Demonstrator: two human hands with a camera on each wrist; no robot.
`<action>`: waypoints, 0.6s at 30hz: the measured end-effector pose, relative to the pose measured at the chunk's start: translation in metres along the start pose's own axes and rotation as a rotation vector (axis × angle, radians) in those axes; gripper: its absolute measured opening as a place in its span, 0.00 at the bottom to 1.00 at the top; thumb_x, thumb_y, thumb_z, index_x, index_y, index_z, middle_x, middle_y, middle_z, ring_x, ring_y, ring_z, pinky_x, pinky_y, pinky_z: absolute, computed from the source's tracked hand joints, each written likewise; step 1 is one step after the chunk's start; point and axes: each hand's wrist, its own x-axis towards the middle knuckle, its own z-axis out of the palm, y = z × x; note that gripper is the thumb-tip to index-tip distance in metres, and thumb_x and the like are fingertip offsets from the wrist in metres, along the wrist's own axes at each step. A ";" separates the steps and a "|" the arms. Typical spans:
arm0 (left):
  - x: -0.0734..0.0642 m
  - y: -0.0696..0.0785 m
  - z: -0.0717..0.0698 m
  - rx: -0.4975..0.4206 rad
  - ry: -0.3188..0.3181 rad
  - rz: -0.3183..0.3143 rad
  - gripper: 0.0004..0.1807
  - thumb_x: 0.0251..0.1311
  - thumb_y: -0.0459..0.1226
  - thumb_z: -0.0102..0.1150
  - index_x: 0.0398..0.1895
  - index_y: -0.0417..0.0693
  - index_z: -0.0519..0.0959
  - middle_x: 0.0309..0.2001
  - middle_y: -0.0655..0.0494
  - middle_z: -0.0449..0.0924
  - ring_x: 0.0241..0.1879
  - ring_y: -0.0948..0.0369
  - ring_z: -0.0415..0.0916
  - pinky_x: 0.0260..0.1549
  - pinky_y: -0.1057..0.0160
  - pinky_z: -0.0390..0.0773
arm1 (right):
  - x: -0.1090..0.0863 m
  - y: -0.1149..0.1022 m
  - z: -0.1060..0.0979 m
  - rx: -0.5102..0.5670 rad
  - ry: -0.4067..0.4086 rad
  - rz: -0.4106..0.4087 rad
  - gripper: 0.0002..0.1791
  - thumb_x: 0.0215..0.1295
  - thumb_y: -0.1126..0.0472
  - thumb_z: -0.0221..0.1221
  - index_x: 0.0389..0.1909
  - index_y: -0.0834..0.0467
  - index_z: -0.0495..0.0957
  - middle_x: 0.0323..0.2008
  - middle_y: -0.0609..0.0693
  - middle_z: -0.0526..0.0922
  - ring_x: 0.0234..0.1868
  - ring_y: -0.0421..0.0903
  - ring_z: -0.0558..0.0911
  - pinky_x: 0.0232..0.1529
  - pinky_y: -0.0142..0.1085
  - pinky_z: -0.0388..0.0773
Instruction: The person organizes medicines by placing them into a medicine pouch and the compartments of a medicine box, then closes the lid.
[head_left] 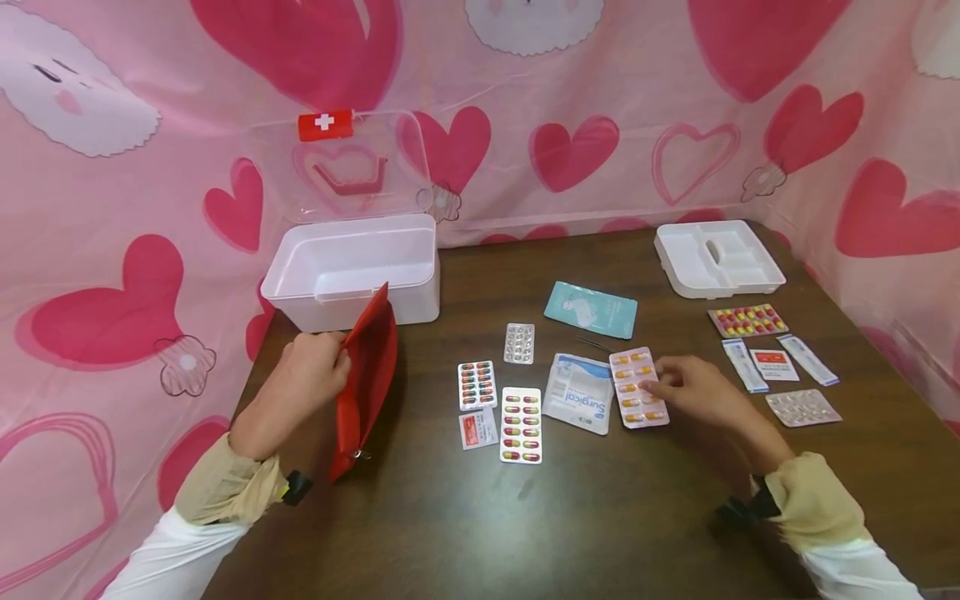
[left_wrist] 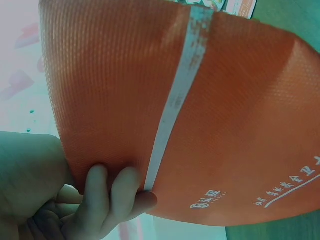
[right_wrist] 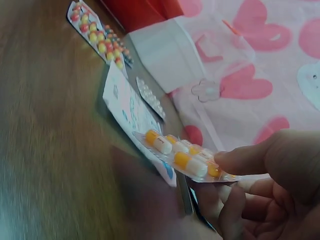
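Head view first: picture a clock centred on the surface (head_left: pixel 585 517), and at nine o'clock the left hand (head_left: pixel 313 367) has its fingers curled on the top edge of a red zip pouch (head_left: pixel 367 379), which stands upright with its mouth parted. Over at three, the right hand (head_left: pixel 693 392) pinches a blister pack of orange-and-white capsules (head_left: pixel 630 398), well apart from that pouch. So, on my reading, the pouch is opened and this pack picked out, but it's not yet inside; whatever the pouch holds, I can't tell. Plenty is left lying loose: the Surgical packet (head_left: pixel 577 396) at the pack's nine o'clock, a teal sachet (head_left: pixel 591 310) at its eleven, a red-and-yellow capsule pack (head_left: pixel 521 425) further left, and two slim wrapped sticks (head_left: pixel 745 365) out to the right. The white box (head_left: pixel 416 300) at ten has its lid up, and the divided tray (head_left: pixel 697 290) sits out of it at two, so putting that back looks undone too. To the left wrist: the pouch fills the view, printed lettering showing, and bent fingers grip its edge at seven o'clock. Now the right wrist: hand at four, thumb on top, fingers beneath, the capsule pack caught between them, tilted; whether an edge touches anything below, I can't tell.
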 end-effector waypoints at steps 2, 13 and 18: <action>0.001 0.000 0.000 0.007 0.010 0.005 0.01 0.56 0.28 0.54 0.29 0.39 0.75 0.19 0.49 0.74 0.17 0.57 0.70 0.20 0.60 0.75 | 0.002 -0.005 0.001 0.023 0.004 0.011 0.14 0.68 0.53 0.61 0.41 0.61 0.80 0.24 0.47 0.77 0.29 0.45 0.72 0.28 0.33 0.66; 0.000 0.003 0.000 -0.005 0.045 0.009 0.06 0.55 0.26 0.53 0.36 0.35 0.75 0.26 0.43 0.75 0.22 0.54 0.72 0.21 0.58 0.77 | 0.024 -0.036 0.015 0.180 0.038 0.015 0.20 0.68 0.55 0.62 0.49 0.68 0.80 0.39 0.59 0.87 0.34 0.46 0.79 0.33 0.32 0.79; 0.000 0.006 -0.001 0.020 0.046 0.023 0.03 0.55 0.26 0.52 0.29 0.37 0.75 0.19 0.47 0.72 0.19 0.55 0.70 0.20 0.59 0.73 | 0.033 -0.045 0.022 0.195 0.018 0.032 0.21 0.69 0.55 0.61 0.52 0.68 0.79 0.42 0.60 0.86 0.35 0.47 0.79 0.35 0.32 0.79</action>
